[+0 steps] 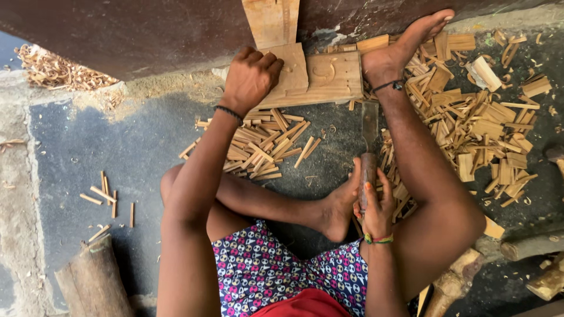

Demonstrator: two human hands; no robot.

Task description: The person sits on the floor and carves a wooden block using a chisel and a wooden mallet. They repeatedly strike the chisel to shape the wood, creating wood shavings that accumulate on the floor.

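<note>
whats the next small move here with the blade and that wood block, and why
Probably lift the cleaver-like blade toward the wooden block. The right hand grips its handle low by the foot, with the blade flat on the ground, while the left hand already rests on the block, apparently steadying it. Thin split sticks lie in front of it.

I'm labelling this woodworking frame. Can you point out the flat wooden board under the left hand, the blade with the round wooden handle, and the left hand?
Flat wooden board (329, 76), head view, bare top face.
Wooden-handled blade (369, 122), head view, metal blade.
Left hand (251, 76), head view, knuckles.
</note>
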